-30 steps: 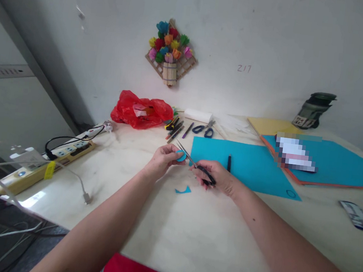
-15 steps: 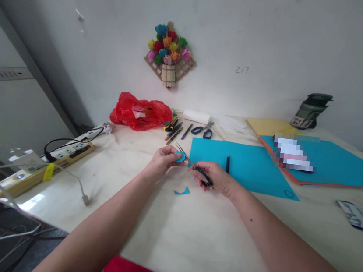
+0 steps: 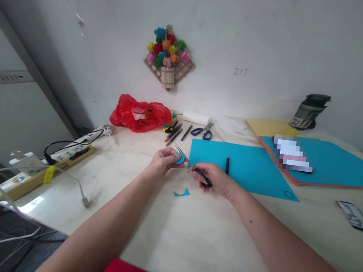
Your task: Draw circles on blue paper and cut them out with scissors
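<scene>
Pinches a small blue disc between thumb and fingertips of the left hand, about mid-frame. Grips black-handled scissors in the right hand, just right of centre, with fingers closed around the handles and slightly parted blades aimed toward the upper left, right beside the disc. Cannot tell of any actual contact between blades and disc. Below both hands, shows a curved blue scrap on the pale table. Right of centre, includes a blue sheet with a black pen on top and a drawn circle near the lower right corner. Left of centre, farther up, includes a red plastic bag near several pens.
</scene>
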Demonstrator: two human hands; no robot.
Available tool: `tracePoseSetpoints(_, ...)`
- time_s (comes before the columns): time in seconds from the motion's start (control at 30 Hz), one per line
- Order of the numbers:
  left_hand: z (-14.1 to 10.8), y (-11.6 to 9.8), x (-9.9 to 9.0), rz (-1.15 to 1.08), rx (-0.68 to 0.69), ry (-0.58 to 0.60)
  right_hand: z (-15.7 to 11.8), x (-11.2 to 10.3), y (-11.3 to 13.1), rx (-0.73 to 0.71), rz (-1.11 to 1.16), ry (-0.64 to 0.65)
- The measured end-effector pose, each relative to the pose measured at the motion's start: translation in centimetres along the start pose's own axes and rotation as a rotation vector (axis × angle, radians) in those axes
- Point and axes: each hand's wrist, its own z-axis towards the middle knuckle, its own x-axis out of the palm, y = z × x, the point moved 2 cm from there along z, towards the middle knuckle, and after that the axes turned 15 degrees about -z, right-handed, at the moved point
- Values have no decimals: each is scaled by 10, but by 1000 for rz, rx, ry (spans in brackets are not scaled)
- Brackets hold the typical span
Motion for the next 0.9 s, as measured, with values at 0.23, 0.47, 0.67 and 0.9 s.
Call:
tracePoseSetpoints(0.23, 1, 0, -2, -7, -2, 11, 1, 0, -1, 2, -1, 2)
tracePoseSetpoints(0.47, 1, 0, -2, -16, 0, 13, 1, 1, -2, -3, -11, 4)
tracePoseSetpoints(0.67, 1, 0, -3, -21, 1, 20, 0, 0, -1, 6, -10, -6)
tracePoseSetpoints(0.9, 1, 1, -3, -16, -9, 19, 1, 0, -1, -6, 3, 3)
